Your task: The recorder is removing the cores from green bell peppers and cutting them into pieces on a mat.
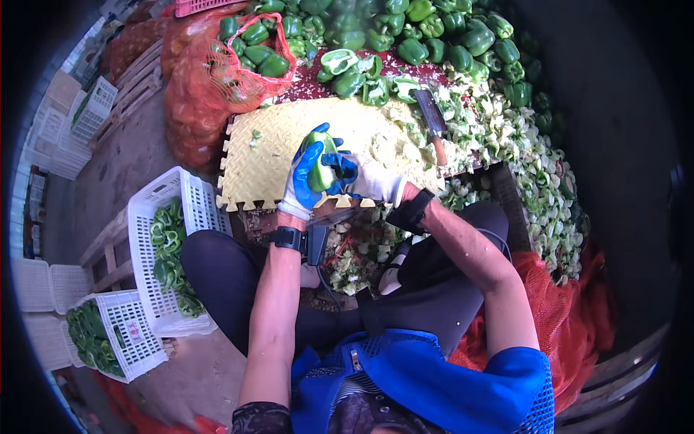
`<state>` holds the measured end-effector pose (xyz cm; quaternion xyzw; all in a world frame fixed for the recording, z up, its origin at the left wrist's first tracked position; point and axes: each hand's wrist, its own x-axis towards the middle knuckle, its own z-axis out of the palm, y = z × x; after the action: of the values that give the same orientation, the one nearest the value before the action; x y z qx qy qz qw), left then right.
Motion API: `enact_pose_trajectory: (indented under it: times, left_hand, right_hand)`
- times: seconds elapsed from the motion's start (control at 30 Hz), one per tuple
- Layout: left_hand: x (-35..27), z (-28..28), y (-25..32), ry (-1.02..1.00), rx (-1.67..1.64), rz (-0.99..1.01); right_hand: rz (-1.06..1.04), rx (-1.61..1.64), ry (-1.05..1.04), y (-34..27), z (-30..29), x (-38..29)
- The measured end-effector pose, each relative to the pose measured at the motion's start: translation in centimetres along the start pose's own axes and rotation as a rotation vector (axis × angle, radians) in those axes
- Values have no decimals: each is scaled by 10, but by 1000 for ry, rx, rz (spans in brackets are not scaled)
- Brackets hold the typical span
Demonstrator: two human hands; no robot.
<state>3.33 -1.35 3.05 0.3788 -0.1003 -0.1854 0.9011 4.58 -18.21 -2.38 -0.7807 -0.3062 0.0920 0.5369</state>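
Note:
Both my hands wear white knit gloves with blue-coated fingers. In my left hand [303, 179] is a cut green bell pepper [323, 163], its pale inside turned toward my right. My right hand [360, 173] has its fingers at the pepper's open side; whether they grip the core is hidden. Under the hands lies a yellow foam mat [271, 141] with a jigsaw edge. Several halved peppers [374, 89] rest just beyond it. To the right, a cleaver [432, 116] with a wooden handle lies by the trimmings.
Whole peppers [417, 51] are heaped at the back. A red mesh sack [200, 97] of peppers stands at left. Cut peppers fill part of a white plastic crate [157, 304] by my left knee; another white crate [133, 336] is beside it. Cores and seeds [542, 190] pile up along the right.

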Motion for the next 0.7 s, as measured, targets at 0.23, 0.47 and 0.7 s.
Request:
enact_pose_trajectory:
  times: [0.23, 0.47, 0.7]
  left_hand:
    - [-1, -20, -12, 165, 5, 122]
    - [-2, 1, -42, 775, 20, 422]
    - [12, -4, -45, 566, -63, 320]
  right_hand:
    - [46, -280, 233, -86, 14, -13]
    - [226, -295, 386, -67, 34, -9]
    - [534, 544, 909, -27, 15, 15]
